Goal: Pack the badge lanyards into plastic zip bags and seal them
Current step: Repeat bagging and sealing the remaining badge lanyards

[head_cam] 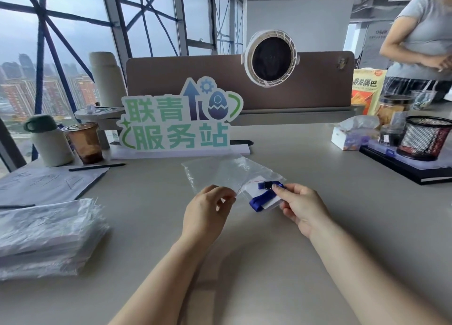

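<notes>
Bench (269,263): smooth, matte grey-beige top that carries everything listed below.
Sign (178,119): flat die-cut board with green and blue characters, upright on a white base, just behind the work area.
Partition (318,80): brown panel with rounded corners, behind the sign; a round white fan (270,58) with a dark centre sits on it.
Bag stack (46,234): thick pile of glossy, crinkled clear bags at the left edge, well apart from the hands.
Paper sheets (46,183): grey, with faint writing, beyond the stack; a dark pencil (97,167) lies at their far corner.
Drinks: clear plastic cup (84,142) of brown liquid, beside a white flask (49,141) with a green cap.
Right side: tissue box (349,136), black wire-mesh holder (430,136) on a dark flat case (403,170), and an orange snack bag (368,90).
Bystander (425,31): a person in a grey top, standing behind the far right corner.
Zip bag (220,170): thin clear film, rectangular, wrinkled, lying flat mid-bench with nothing across it.
Lanyard (259,202): folded blue woven strap with a black clip and a white card, at the bag's near right edge – how far inside, I cannot tell.
Left hand (205,214): thumb and forefinger pinch the bag's near edge.
Right hand (302,209): fingertips pinch the lanyard bundle.
</notes>
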{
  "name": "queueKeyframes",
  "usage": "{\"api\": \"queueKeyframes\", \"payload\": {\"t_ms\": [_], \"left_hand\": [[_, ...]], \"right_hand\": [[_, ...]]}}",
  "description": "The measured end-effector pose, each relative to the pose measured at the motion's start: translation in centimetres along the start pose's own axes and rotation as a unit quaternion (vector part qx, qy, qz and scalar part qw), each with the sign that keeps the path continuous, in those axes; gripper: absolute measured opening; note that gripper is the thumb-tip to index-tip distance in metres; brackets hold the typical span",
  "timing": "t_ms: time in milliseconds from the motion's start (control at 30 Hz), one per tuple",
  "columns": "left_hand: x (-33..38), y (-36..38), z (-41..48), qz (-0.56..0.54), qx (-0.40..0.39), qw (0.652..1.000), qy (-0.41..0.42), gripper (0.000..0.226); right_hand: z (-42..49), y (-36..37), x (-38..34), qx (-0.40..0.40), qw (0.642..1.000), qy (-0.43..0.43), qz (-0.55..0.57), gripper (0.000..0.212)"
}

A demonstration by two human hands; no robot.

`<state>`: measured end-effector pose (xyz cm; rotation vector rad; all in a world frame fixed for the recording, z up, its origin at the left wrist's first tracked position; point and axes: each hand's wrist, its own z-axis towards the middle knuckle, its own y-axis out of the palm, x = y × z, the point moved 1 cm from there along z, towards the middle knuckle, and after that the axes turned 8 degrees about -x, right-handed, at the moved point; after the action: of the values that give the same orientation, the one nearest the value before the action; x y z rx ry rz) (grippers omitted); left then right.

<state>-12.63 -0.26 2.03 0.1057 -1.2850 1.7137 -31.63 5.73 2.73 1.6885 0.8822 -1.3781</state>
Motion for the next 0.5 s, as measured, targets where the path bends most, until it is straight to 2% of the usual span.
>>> {"api": "queueKeyframes", "payload": {"t_ms": [133, 300, 433, 500], "left_hand": [[0.3, 0.5, -0.1, 0.005, -0.011, 1.0, 0.005, 0.008], [0.7, 1.0, -0.1, 0.002, -0.032, 0.999, 0.006, 0.011], [0.6, 1.1, 0.0, 0.002, -0.033, 0.999, 0.009, 0.013], [0.4, 0.8, 0.0, 0.0, -0.023, 1.0, 0.001, 0.014]], "right_hand": [[-0.3, 0.7, 0.1, -0.017, 0.998, 0.013, 0.063, 0.003], [-0.5, 1.7, 0.3, -0.086, 0.985, 0.016, 0.151, 0.016], [-0.9, 2.1, 0.5, -0.187, 0.977, 0.015, 0.104, 0.022], [-0.9, 1.9, 0.5, -0.195, 0.98, -0.005, 0.033, 0.027]]}}
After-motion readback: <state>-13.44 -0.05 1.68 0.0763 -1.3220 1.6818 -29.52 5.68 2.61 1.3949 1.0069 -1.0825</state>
